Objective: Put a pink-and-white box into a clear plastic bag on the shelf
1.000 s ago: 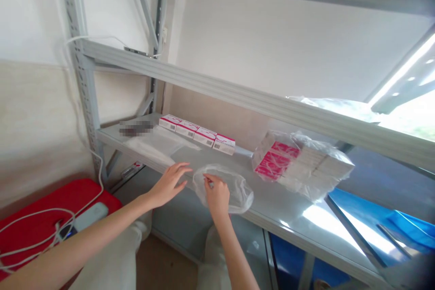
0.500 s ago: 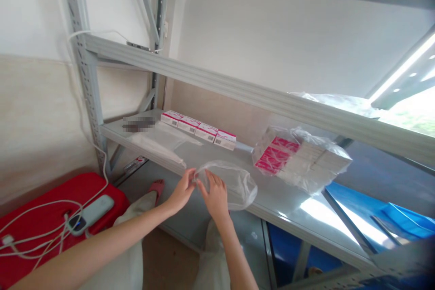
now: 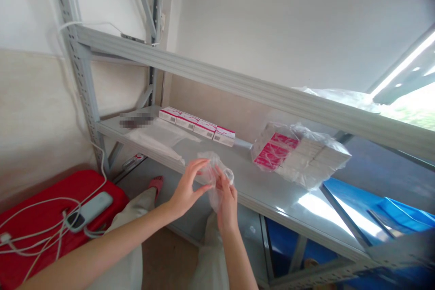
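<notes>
A clear plastic bag (image 3: pixel 215 163), bunched and crumpled, is in front of me at the shelf's front edge. My right hand (image 3: pixel 227 197) grips it from the right with fingers curled round the film. On the other side, my left hand (image 3: pixel 186 186) has its thumb and fingers spread in a C shape, the fingertips at the bag's left side. Flat plastic bags (image 3: pixel 159 138) lie on the shelf just left of the hands. Behind them runs a row of small white and pink boxes (image 3: pixel 204 128).
A plastic-wrapped bundle of pink and white boxes (image 3: pixel 282 154) sits on the metal shelf (image 3: pixel 251 181) to the right. A grey beam (image 3: pixel 217 81) crosses above. Lower left, a red stool (image 3: pixel 112 190) carries a power bank (image 3: pixel 97 206) and white cables. A blue tray (image 3: pixel 401 213) is at far right.
The bag, spread out to the right before, is now gathered up between the hands. My left hand has opened from a pinch; my right hand has turned more upright around the film.
</notes>
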Demonstrator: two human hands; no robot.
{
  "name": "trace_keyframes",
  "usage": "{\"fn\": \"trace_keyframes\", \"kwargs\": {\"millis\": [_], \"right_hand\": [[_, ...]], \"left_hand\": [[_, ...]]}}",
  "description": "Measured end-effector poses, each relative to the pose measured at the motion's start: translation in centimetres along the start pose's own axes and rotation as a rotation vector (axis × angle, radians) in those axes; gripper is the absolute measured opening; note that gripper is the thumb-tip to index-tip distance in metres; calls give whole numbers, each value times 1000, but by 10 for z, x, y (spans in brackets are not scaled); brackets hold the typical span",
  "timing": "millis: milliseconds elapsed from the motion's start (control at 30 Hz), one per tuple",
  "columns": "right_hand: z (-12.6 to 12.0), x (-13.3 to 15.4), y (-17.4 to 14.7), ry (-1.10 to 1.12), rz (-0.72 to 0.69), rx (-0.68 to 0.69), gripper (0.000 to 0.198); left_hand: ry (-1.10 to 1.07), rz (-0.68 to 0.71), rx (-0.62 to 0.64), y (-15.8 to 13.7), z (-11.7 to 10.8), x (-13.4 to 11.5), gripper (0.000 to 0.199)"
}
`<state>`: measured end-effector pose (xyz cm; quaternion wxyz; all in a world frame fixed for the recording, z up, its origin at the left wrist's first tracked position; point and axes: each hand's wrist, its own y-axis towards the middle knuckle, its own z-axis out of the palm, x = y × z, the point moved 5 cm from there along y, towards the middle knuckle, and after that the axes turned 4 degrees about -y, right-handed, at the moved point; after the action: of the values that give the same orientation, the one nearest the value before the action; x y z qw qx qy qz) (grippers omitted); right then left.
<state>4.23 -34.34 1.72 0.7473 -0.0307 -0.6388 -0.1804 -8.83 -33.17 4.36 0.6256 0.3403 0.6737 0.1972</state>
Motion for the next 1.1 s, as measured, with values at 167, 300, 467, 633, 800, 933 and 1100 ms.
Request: {"fn": "trace_keyframes", "kwargs": {"millis": [167,300,467,633,800,933,1100], "right_hand": [[4,14,-5,332,104,112,39],[-1,19,-5,405,117,123,34],[-9,22,-7,499,163,154,34],[-16,28,-11,506,173,199,36],[-24,35,-16,462,192,138,39],[-26,37,-20,441,189,127,41],[-26,33,-23,482,218,125,39]], "left_hand": [[27,-37,-54,9,-15,3,69],[-63,-99,-118,8,-23,11,55],[-227,-193,-109,4,-21,24,73],[-263,-257,46,8,-14,23,40],[-137,-255,58,12,-17,11,29],[-135,-239,46,10,-17,1,37],[-121,-170,24,8,-18,-13,25]]}}
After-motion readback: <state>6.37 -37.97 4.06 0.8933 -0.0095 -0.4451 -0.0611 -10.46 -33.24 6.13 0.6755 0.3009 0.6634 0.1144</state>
